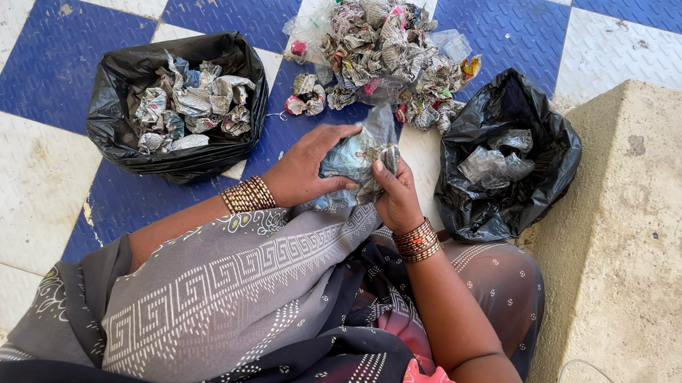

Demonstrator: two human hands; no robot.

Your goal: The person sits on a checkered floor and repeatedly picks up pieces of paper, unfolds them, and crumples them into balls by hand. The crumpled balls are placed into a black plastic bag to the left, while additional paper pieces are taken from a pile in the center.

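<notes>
Blue-and-white checkered floor (57, 56), black bags (118, 81), grey key-patterned garment (219, 289), gold bangles (248, 195).

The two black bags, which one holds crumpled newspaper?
The black bag on the left, by the left hand, holds newspaper balls. The black bag on the right holds only clear crumpled plastic.

Two black bags (175, 104) (508, 155), one heap of crumpled paper (383, 51), one plastic wrapper (357, 159).

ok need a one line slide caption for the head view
Both hands, left hand and right hand, hold a clear wrapper between two black bags, below a waste pile.
</notes>
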